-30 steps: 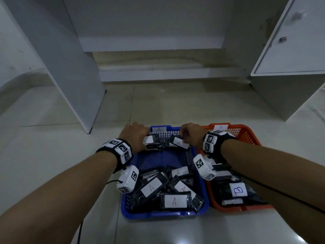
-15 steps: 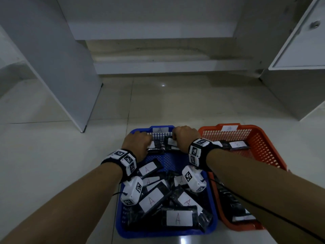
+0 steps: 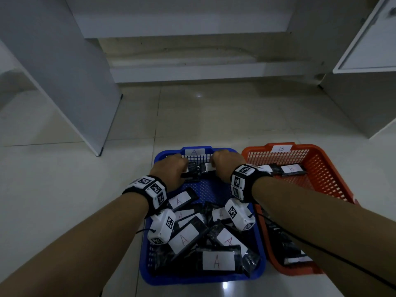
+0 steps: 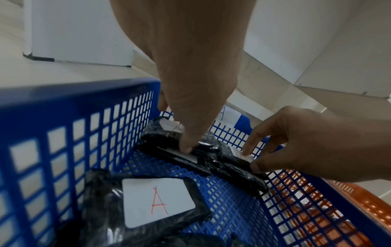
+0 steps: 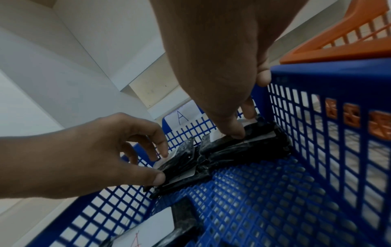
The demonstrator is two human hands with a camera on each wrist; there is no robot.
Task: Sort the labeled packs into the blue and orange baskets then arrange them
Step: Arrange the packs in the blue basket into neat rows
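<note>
The blue basket [image 3: 192,280], tagged A, sits beside the orange basket [image 3: 334,176], tagged B. My left hand [image 3: 182,168] and right hand [image 3: 214,166] are both down at the blue basket's far wall. The left hand [image 4: 175,128] pinches a black A pack [image 4: 165,150] lying on the basket floor. The right hand [image 5: 243,124] pinches a second black A pack [image 5: 260,143] right next to it, and the two packs touch end to end. Several loose A packs [image 3: 217,260] lie jumbled in the near half. B packs [image 3: 291,169] lie in the orange basket.
The baskets stand on a pale tiled floor [image 3: 214,116]. A white cabinet panel [image 3: 64,82] rises at the left and a white cabinet [image 3: 364,93] at the right. A low white step [image 3: 192,71] runs along the back.
Both hands brought their packs forward and down to the blue basket's far wall. The right hand shifted left, away from the edge shared with the orange basket.
</note>
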